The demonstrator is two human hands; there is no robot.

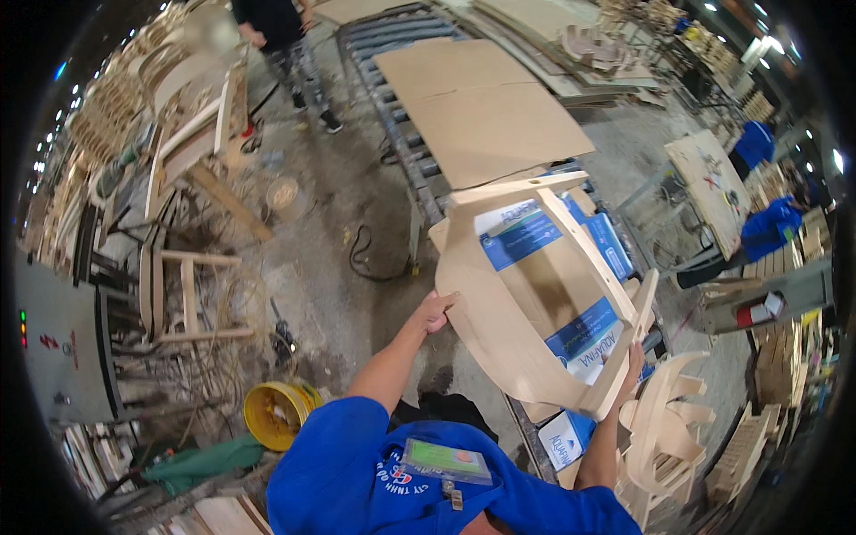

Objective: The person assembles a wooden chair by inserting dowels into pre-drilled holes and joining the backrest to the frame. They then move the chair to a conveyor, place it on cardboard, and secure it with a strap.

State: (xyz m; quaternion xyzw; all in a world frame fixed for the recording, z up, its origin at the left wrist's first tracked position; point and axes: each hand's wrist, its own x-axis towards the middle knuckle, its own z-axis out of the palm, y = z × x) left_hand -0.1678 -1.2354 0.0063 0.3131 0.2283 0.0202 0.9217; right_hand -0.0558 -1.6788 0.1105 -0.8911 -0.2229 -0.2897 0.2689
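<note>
A pale wooden chair frame (489,327) lies tilted in front of me, with a broad curved panel on its left side and straight rails on its right. My left hand (434,312) is closed on the outer edge of the curved panel, thumb on top. On the other side my right hand (633,364) wraps round the near end of a rail; some of its fingers are hidden. Through the opening of the frame I see blue and white cardboard (526,239) lying beneath it. Whether the frame rests on that cardboard or is held just above it I cannot tell.
Beyond the frame a flat cardboard sheet (481,107) covers part of a roller conveyor (392,40). Curved wooden parts (664,423) are piled at my right. A yellow bucket (272,417) and another wooden frame (189,294) stand on the left. A person (283,45) stands at the far left.
</note>
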